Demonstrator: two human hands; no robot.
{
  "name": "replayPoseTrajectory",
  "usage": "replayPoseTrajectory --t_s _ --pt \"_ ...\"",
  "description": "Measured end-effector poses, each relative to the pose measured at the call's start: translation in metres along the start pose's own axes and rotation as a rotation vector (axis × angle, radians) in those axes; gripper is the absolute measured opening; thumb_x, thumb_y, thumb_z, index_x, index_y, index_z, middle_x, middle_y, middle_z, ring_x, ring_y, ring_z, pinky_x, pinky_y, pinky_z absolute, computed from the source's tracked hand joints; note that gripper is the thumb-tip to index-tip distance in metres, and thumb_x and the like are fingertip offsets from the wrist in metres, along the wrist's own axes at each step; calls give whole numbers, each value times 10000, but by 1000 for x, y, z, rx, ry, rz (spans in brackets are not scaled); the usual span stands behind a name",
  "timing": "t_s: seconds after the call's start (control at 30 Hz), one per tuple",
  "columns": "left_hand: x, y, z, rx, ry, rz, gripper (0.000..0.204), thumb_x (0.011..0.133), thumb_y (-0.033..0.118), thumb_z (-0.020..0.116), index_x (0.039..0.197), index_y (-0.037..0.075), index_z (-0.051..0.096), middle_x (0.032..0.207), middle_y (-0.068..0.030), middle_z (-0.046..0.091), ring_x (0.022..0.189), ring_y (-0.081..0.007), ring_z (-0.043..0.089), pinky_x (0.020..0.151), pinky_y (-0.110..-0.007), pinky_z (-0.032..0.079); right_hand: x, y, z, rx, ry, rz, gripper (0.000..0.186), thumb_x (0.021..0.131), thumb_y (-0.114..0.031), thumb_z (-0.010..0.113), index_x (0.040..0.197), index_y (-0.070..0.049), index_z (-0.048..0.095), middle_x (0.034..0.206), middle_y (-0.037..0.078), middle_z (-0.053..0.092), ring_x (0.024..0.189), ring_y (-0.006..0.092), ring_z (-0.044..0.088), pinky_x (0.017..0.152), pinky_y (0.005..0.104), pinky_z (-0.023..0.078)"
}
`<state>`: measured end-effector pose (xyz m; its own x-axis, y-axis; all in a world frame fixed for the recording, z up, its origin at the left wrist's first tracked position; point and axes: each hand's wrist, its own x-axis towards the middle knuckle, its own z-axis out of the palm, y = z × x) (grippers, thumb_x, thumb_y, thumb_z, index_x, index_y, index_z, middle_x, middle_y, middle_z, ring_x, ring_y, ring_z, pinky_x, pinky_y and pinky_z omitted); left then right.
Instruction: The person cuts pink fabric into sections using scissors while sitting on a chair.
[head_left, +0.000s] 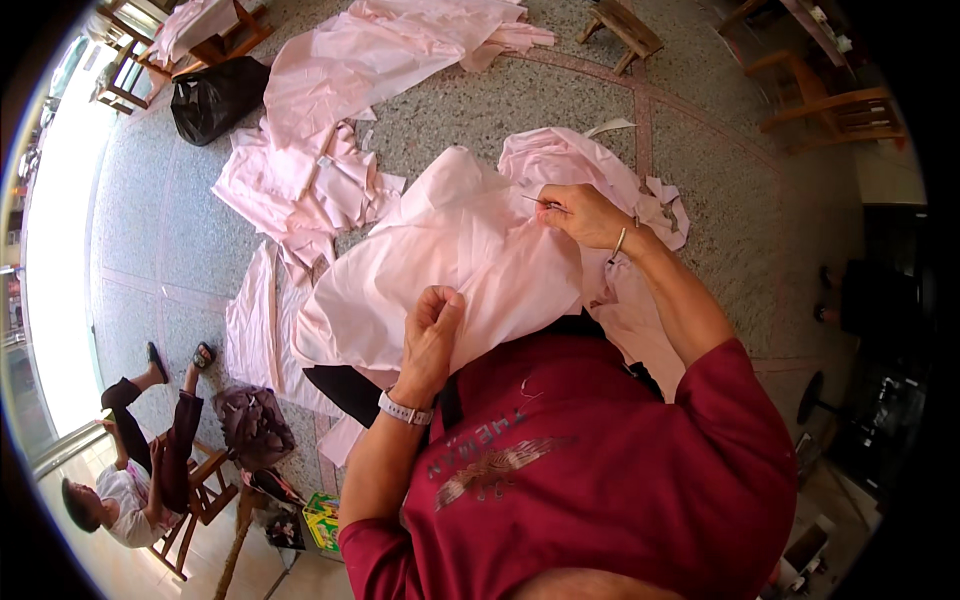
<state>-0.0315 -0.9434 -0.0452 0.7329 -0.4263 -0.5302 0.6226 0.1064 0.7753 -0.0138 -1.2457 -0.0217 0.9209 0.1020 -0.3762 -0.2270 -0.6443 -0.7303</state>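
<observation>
A large piece of pale pink cloth (400,270) is draped over my lap, bunched and folded. My left hand (432,325) is closed in a pinch at the near part of the cloth, thumb against the forefinger, gripping a bit of it. Farther off and to the right, my right hand (585,215) is closed around a thin pointed metal tool (530,198), whose tip sticks out to the left just over the cloth. Most of the tool is hidden by the fingers, so its exact kind does not show.
More pink cloth (350,65) lies heaped on the speckled floor ahead, with further pieces (300,180) at left and right. A black plastic bag (215,100), a low wooden stool (622,32) and a wooden chair (830,105) stand around. A seated person (135,490) is at lower left.
</observation>
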Motion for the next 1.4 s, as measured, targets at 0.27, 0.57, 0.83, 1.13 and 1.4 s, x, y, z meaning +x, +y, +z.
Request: replayPoseTrajectory --t_s 0.27,0.57,0.83,1.13,1.4 --pt "-19 24 3 -45 73 -45 115 986 167 584 974 61 626 831 76 569 715 0 469 641 -171 384 -29 -81 16 222 201 -326 169 949 -91 583 1074 14 627 905 102 635 785 153 623 714 286 497" --pt "-28 40 11 -315 97 -140 150 975 164 598 1001 23 643 891 -13 657 748 -70 607 661 -218 494 -44 -101 60 424 -240 -31 203 965 -138 494 1025 6 623 666 77 630 612 170 609 607 321 482" --pt "-30 36 9 -337 95 -153 145 970 165 601 987 27 643 862 -1 645 723 -63 591 642 -210 478 -43 -102 60 361 -235 -44 204 952 -135 494 1005 9 628 647 84 623 605 183 608 602 333 477" --pt "-33 33 8 -362 81 -150 131 966 162 605 986 37 636 865 6 643 728 -58 584 653 -206 474 -44 -102 62 380 -246 -37 220 959 -132 478 1025 26 617 641 87 615 592 177 608 588 338 481" --pt "-33 30 7 -395 69 -137 115 964 154 608 990 45 635 882 5 650 744 -60 592 669 -215 485 -45 -101 64 387 -234 -54 218 970 -147 489 1005 28 615 641 76 614 588 147 593 579 324 476"
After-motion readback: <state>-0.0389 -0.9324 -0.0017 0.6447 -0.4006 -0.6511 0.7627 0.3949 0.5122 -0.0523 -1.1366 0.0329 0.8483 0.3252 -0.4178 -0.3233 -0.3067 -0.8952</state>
